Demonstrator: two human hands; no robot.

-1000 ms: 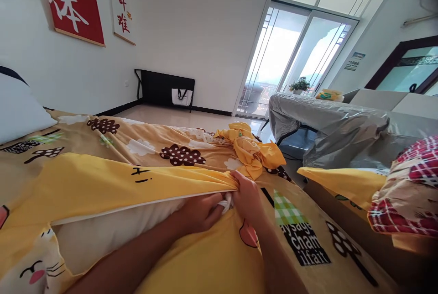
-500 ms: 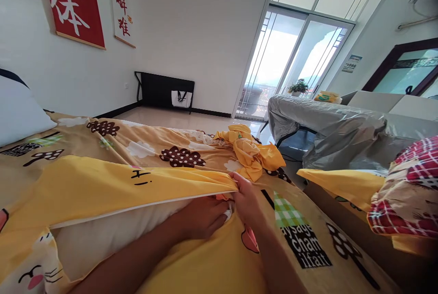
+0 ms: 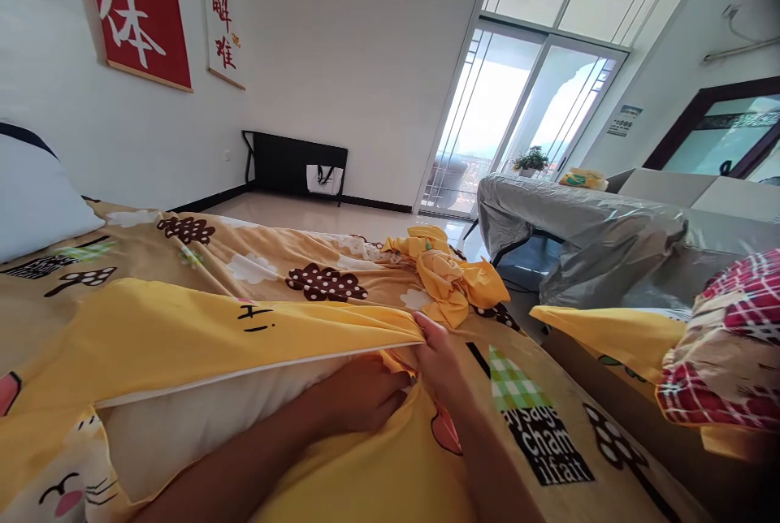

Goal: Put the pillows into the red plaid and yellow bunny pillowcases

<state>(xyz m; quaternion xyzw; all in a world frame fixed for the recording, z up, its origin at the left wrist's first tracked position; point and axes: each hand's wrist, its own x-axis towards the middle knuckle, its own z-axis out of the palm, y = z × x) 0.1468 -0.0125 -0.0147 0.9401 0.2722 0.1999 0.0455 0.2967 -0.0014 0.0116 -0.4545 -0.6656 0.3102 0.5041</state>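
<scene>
A yellow pillowcase (image 3: 201,336) with "Hi" printed on it and a cat face at the lower left lies in front of me. Inside its long opening a white pillow (image 3: 183,425) shows. At the right end of that opening, my right hand (image 3: 437,352) pinches the upper edge and holds it taut. My left hand (image 3: 366,395) reaches into the opening, fingers curled near the right corner against the gathered cloth. What those fingers hold is hidden.
A flowered bedsheet (image 3: 326,283) covers the bed, with a crumpled yellow cloth (image 3: 454,275) on it. On the right are a cardboard box (image 3: 600,381) with plaid and yellow fabric and a plastic-covered table (image 3: 578,206). A white pillow (image 3: 42,194) rests at far left.
My left hand has curled tighter near the corner, and the white bit by its fingers is now covered. My right hand keeps its pinch. The view has shifted slightly.
</scene>
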